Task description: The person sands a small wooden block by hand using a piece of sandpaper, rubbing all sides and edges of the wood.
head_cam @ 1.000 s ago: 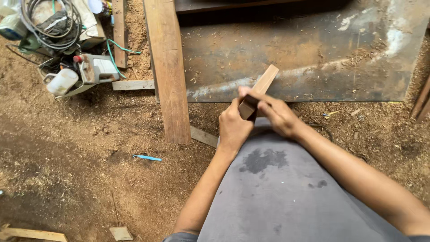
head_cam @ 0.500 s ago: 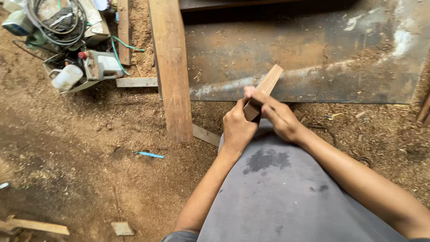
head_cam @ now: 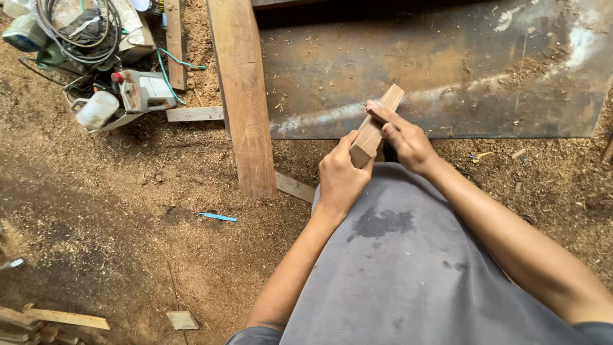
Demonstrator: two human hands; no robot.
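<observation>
From the head view, we held a short wooden block (head_cam: 377,126) in front of our grey shirt (head_cam: 421,268), tilted up and away over the edge of a rusty metal sheet (head_cam: 447,70). Our left hand (head_cam: 340,177) was closed around the block's near end, and our right hand (head_cam: 403,137) gripped its upper side, fingers (head_cam: 383,115) laid along the wood. A long plank (head_cam: 242,89) lay on the sawdust floor (head_cam: 128,211) just left of the hands. Farther left sat a power tool (head_cam: 137,91) beside coiled cables (head_cam: 80,32), well apart from us.
</observation>
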